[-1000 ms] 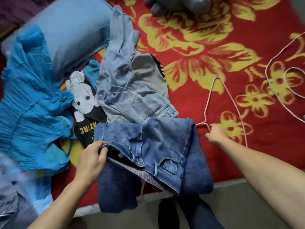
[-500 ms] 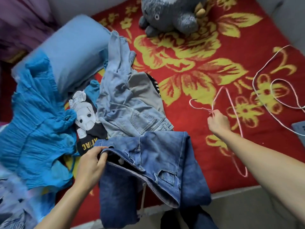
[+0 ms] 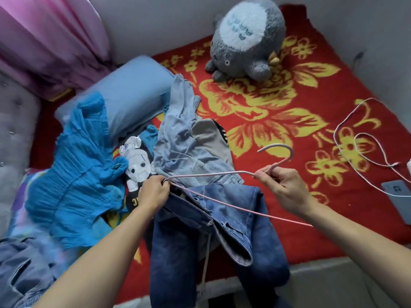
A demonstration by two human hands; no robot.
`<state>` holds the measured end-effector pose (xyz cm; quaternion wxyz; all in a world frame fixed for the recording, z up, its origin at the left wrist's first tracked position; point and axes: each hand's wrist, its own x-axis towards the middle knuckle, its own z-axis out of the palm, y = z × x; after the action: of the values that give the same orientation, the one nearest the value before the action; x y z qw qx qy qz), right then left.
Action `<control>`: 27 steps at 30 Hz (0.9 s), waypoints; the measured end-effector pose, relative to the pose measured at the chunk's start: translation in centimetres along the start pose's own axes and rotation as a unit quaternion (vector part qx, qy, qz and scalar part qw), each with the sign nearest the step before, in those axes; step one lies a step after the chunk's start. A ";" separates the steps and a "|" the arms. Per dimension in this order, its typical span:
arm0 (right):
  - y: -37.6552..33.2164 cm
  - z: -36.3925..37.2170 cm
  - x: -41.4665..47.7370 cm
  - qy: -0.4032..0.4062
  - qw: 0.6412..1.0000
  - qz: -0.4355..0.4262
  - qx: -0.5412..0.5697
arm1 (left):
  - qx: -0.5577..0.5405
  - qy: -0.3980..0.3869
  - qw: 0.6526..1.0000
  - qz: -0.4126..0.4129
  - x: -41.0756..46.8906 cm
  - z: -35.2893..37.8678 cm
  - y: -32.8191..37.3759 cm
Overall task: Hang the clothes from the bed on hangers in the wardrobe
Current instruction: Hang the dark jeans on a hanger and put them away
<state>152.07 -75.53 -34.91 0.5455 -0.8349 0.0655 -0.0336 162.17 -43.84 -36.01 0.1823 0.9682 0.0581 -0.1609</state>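
Dark blue jeans (image 3: 242,221) hang over the front edge of the bed. A pink wire hanger (image 3: 224,174) is held just above their waistband. My right hand (image 3: 282,185) grips the hanger at the neck below its hook. My left hand (image 3: 155,192) pinches the hanger's left corner together with the jeans' waistband. Behind lie light blue jeans (image 3: 184,138), a black printed T-shirt (image 3: 138,165) and a bright blue crinkled garment (image 3: 75,174).
A grey plush toy (image 3: 246,41) sits at the back of the red flowered blanket (image 3: 289,112). A blue pillow (image 3: 133,94) lies at left, a white cable (image 3: 355,141) and a phone (image 3: 398,194) at right. More denim (image 3: 22,270) is at bottom left.
My right hand lifted the hanger off the blanket and brought it left over the dark jeans. My left hand now pinches its corner at the waistband. The view tilted up.
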 end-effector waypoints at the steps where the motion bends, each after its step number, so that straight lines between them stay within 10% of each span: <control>1: -0.1 0.0 -0.2 0.009 1.000 -0.002 0.002 | 0.000 -0.003 1.000 0.008 0.2 -0.2 -0.1; 12: -1.2 8.9 -1.5 0.040 0.997 0.059 0.008 | 0.022 -0.026 0.971 0.238 -0.7 -1.4 2.5; 27: -2.9 9.6 -2.6 0.063 0.991 0.027 -0.112 | 0.031 0.014 0.947 0.319 -0.3 -4.6 1.4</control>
<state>150.90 -65.35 -36.10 0.4441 -0.8849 0.1254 -0.0638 163.46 -43.48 -31.34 0.1936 0.9434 -0.2563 -0.0827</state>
